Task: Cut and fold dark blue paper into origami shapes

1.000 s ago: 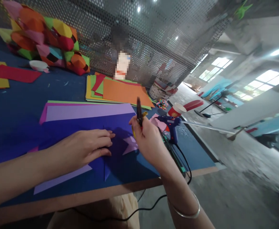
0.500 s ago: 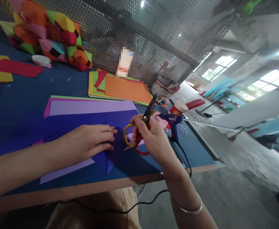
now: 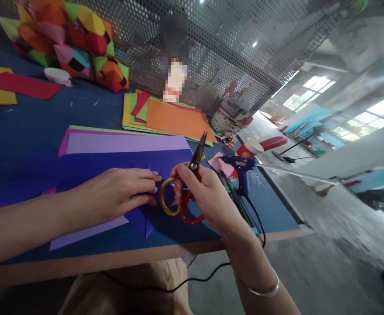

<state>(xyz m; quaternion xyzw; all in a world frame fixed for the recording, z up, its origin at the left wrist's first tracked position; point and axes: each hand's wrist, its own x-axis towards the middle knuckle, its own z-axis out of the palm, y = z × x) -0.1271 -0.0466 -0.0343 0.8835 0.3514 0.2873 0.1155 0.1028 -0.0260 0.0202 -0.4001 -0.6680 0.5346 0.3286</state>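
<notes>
My left hand lies over the dark blue-purple paper, fingers stretched out and pressing on it. A thin dark line, a cut or an edge, shows in the paper by the fingertips, and a small pointed flap sticks out below them. Wrapped round a pair of scissors, my right hand is just to the right. The blades point up and away and look closed; one handle loop is yellow, the other red. Under the blue sheet, lilac paper shows along the far side.
A blue glue gun with a black cord sits to the right, near a paper cup. Coloured paper sheets are stacked at the back. Folded paper shapes stand at the far left. The table's front edge runs close to me.
My right hand has drawn the scissors slightly left and turned them, so the handle loops hang lower. My left hand stays on the paper. The view has shifted slightly.
</notes>
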